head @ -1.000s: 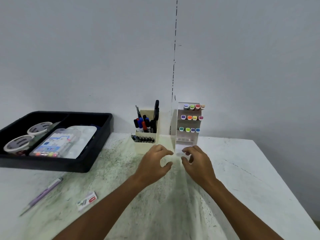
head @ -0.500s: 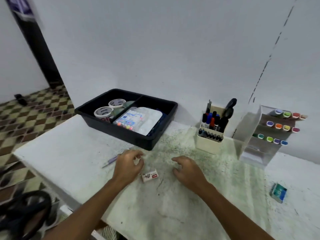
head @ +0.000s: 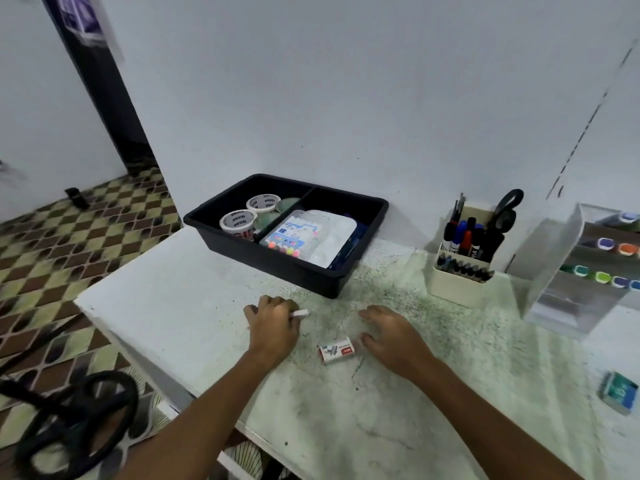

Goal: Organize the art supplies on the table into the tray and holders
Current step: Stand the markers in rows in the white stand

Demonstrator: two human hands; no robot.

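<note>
Head view: at the far left of the white, green-stained bench stands a black plastic two-compartment tray. Its left compartment holds two white tape rolls printed with a word that looks like "Ninso", seen upside down. Its right compartment holds a clear pack of coloured markers with a blue label too blurred to read.

Near the tray, the left hand lies knuckles up on the bench, fingers curled round a thin pale pen whose white end sticks out to the right. Just right of it lies a small white and red box with tiny print that cannot be read. The right hand rests beside that box, fingers spread and relaxed, holding nothing; whether it touches the box cannot be told.

Farther right, against the wall, a cream plastic pen holder carries dark markers and black-handled scissors. Next comes a clear acrylic tiered rack with coloured marker caps in rows. At the near right edge lies a small teal box, its print blurred.
</note>
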